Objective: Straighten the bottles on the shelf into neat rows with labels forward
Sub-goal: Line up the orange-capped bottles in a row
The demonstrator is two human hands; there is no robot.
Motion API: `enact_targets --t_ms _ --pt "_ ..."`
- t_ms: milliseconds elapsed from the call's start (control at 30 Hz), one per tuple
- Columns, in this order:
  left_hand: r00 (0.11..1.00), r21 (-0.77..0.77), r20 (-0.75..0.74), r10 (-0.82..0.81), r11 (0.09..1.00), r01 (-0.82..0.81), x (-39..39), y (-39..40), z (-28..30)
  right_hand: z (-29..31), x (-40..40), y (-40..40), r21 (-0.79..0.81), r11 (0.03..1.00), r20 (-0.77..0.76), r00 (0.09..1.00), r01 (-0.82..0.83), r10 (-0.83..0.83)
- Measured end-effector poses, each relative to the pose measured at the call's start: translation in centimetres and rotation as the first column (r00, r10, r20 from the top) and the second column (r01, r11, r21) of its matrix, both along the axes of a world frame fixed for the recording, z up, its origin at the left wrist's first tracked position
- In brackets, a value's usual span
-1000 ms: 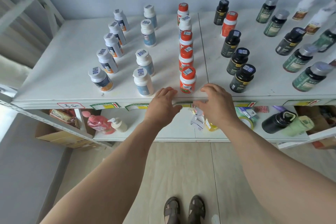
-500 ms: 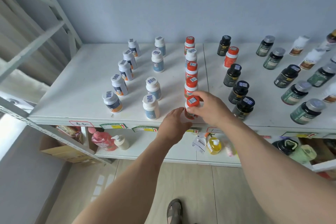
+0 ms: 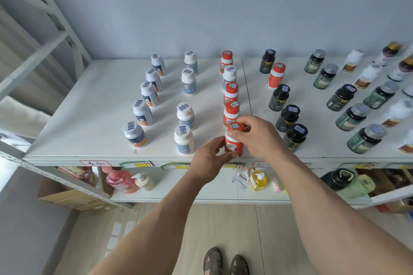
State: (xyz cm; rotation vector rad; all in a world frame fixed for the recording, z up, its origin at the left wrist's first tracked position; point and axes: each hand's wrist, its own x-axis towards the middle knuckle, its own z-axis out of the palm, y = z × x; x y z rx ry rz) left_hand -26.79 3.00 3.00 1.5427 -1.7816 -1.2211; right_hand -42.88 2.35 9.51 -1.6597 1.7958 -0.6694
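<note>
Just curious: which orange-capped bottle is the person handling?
The front orange-capped bottle at the shelf edge: right hand grips its cap, left hand its body.

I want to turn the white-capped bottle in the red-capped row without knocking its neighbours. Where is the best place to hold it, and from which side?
Probably pinch the white-capped bottle by its cap, coming from above. It stands upright with red-capped bottles close in front and behind, so its body is boxed in along the row; only the cap and the left and right flanks are free.
</note>
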Motion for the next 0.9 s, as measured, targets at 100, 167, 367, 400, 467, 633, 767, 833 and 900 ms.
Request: enact_targets --t_ms 100,167,367,400,467,633,767,833,900 --pt "1.000 0.024 0.008 -0.024 0.999 0.024 0.1 -0.2 0.2 0.3 0.1 -0.2 -0.016 1.000 -0.019 1.000 0.009 -0.010" --pt "0.999 0.025 0.003 -0.041 0.999 0.041 0.2 -0.7 0.4 0.6 0.1 -0.5 -0.021 1.000 -0.031 0.999 0.007 -0.008" --pt "0.999 -0.001 0.017 -0.048 0.999 0.048 0.0 -1.7 0.7 0.9 -0.1 -1.5 -0.025 1.000 -0.057 0.998 -0.010 0.008" --pt "0.999 -0.004 0.029 -0.046 0.999 0.046 0.0 -1.9 0.6 0.9 -0.2 -1.6 -0.022 1.000 -0.056 0.998 -0.013 0.011" --pt "0.997 -0.019 0.062 -0.041 0.999 0.042 0.0 -2.1 0.7 0.7 -0.2 -1.9 -0.014 1.000 -0.052 0.998 -0.025 0.024" --pt "0.942 -0.220 0.332 -0.039 0.968 0.117 0.4 -2.3 0.9 -0.7 -0.3 -2.1 0.011 0.999 -0.036 0.998 -0.051 0.051" --pt "0.858 -0.298 0.514 -0.029 0.931 0.210 0.8 -2.3 0.8 -2.0 -0.3 -1.5 0.047 0.998 -0.013 0.999 -0.051 0.051" --pt "0.854 -0.322 0.519 -0.020 0.921 0.218 0.8 -2.2 0.7 -2.4 -0.2 -1.2 0.060 0.997 -0.008 0.999 -0.049 0.049" --pt "0.862 -0.332 0.507 -0.017 0.919 0.213 0.8 -2.2 0.7 -2.4 0.0 -1.0 0.060 0.997 0.001 0.999 -0.050 0.050"
